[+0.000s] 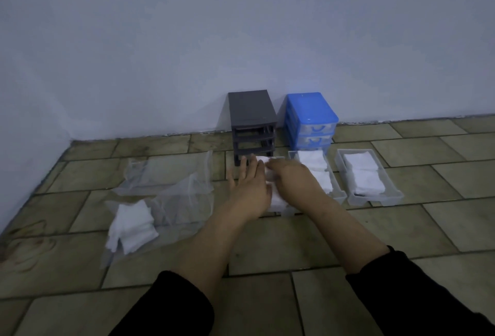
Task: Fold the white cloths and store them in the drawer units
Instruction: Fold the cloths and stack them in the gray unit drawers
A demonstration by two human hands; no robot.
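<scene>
White cloth [273, 188] under flat left hand [249, 185]; right hand [290, 177] grip unclear.

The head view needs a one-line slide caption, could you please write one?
Both hands, left hand and right hand, press white cloths into a clear drawer before the grey drawer unit.

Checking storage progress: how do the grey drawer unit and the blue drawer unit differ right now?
The grey drawer unit shows open, drawerless slots; the blue drawer unit has two clear drawers in place. The grey one is dark and opaque; the blue one has see-through drawer fronts with blue handles. Both stand against the wall, side by side on the tiled floor.
</scene>
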